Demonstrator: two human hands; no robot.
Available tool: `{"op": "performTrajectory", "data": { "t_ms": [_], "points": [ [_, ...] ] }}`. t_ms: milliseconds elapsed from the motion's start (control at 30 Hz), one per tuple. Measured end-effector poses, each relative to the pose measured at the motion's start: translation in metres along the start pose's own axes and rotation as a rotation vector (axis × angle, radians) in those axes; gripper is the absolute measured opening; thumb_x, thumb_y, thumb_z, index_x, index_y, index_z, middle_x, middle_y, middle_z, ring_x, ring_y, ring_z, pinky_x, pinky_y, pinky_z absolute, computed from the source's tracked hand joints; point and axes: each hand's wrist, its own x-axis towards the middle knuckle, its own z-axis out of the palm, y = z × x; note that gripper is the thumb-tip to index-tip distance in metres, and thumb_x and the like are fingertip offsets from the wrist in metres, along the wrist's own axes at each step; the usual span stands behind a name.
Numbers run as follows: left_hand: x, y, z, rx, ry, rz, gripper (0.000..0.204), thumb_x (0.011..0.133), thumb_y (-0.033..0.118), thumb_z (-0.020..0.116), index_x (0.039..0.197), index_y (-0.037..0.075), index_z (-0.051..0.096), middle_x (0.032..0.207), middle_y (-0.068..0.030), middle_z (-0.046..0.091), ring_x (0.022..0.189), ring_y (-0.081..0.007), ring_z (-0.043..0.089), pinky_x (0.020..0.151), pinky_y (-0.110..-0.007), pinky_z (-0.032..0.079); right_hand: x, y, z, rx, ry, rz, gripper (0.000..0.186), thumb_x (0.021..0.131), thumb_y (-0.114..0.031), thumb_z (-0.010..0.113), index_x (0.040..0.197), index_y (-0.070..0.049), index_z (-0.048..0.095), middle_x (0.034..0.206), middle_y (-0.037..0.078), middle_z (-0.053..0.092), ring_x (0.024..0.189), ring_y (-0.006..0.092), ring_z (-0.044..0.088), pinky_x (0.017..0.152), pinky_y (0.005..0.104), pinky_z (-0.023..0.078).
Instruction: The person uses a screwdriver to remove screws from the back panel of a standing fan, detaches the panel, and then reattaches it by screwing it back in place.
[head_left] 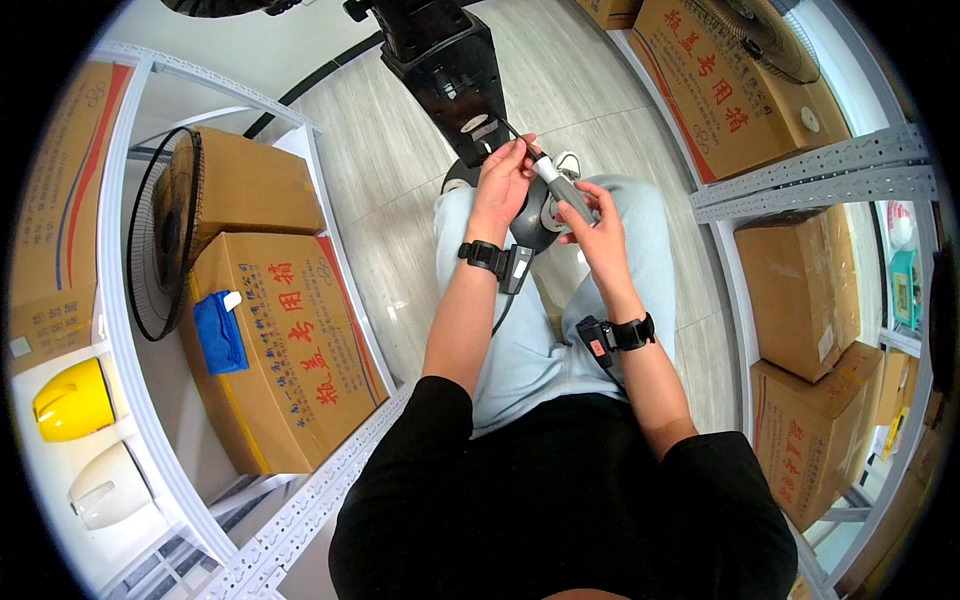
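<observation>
My right hand [598, 232] is closed around the grey handle of a screwdriver [566, 188], in front of my knees. The tool has a white collar and a thin dark shaft that slants up and left to a black boxy unit [455, 90]. Curled beside that shaft, the fingertips of my left hand [503, 182] pinch at it just ahead of the collar. A pale oval patch and a small bright part show on the unit's lower end, close to my left fingers. Whether the tip touches the unit is hard to tell. Between my legs is a dark rounded base [535, 222], partly hidden by my hands.
Metal shelving [330, 490] flanks me on both sides. On the left are a black fan grille [160, 235], a carton [290, 350] with a blue cloth [222, 335], and yellow [75, 400] and white [110, 487] rounded shells. More cartons [800, 290] and another fan grille [765, 35] stand right.
</observation>
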Motion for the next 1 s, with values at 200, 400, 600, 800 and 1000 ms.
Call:
{"op": "performTrajectory", "data": {
  "t_ms": [200, 400, 600, 800, 1000],
  "points": [
    [-0.002, 0.002, -0.028, -0.095, 0.230, -0.050, 0.021, 0.089, 0.018, 0.063, 0.101, -0.001, 0.062, 0.088, -0.0066, 0.063, 0.072, -0.0118, 0.052, 0.063, -0.024, 0.042, 0.008, -0.015, -0.009, 0.326, -0.129, 0.370, 0.036, 0.090, -0.019, 0.065, 0.120, -0.002, 0.053, 0.106, 0.010, 0.059, 0.071, 0.0130, 0.066, 0.050, 0.0223, 0.048],
    [-0.004, 0.006, -0.028, -0.048, 0.365, 0.051, 0.023, 0.091, 0.021, 0.064, 0.102, 0.000, 0.061, 0.087, -0.0063, 0.060, 0.072, -0.0118, 0.052, 0.062, -0.024, 0.042, 0.002, -0.011, -0.004, 0.149, -0.102, 0.166, 0.040, 0.090, -0.021, 0.067, 0.121, -0.001, 0.053, 0.109, 0.010, 0.058, 0.070, 0.0131, 0.066, 0.051, 0.0224, 0.048],
    [-0.003, 0.004, -0.033, -0.006, 0.355, 0.105, 0.021, 0.093, 0.020, 0.062, 0.101, 0.000, 0.061, 0.085, -0.0054, 0.060, 0.071, -0.0106, 0.051, 0.061, -0.023, 0.041, 0.004, -0.016, -0.005, 0.224, -0.094, 0.267, 0.041, 0.090, -0.022, 0.067, 0.122, 0.000, 0.052, 0.108, 0.009, 0.058, 0.070, 0.0119, 0.066, 0.049, 0.0215, 0.045],
    [-0.002, 0.009, -0.039, -0.004, 0.328, 0.056, 0.020, 0.093, 0.020, 0.062, 0.099, 0.000, 0.062, 0.081, -0.0052, 0.061, 0.069, -0.0113, 0.052, 0.060, -0.023, 0.041, 0.006, -0.013, -0.012, 0.210, -0.178, 0.312, 0.041, 0.092, -0.023, 0.065, 0.123, -0.001, 0.051, 0.102, 0.007, 0.060, 0.070, 0.0110, 0.066, 0.047, 0.0202, 0.040],
    [-0.004, 0.010, -0.039, 0.034, 0.312, 0.039, 0.021, 0.094, 0.020, 0.061, 0.101, 0.000, 0.062, 0.081, -0.0050, 0.061, 0.069, -0.0111, 0.052, 0.061, -0.023, 0.041, 0.003, -0.016, -0.006, 0.172, -0.086, 0.204, 0.039, 0.091, -0.021, 0.066, 0.122, -0.002, 0.052, 0.100, 0.006, 0.060, 0.070, 0.0103, 0.064, 0.049, 0.0202, 0.041]
  ]
}}
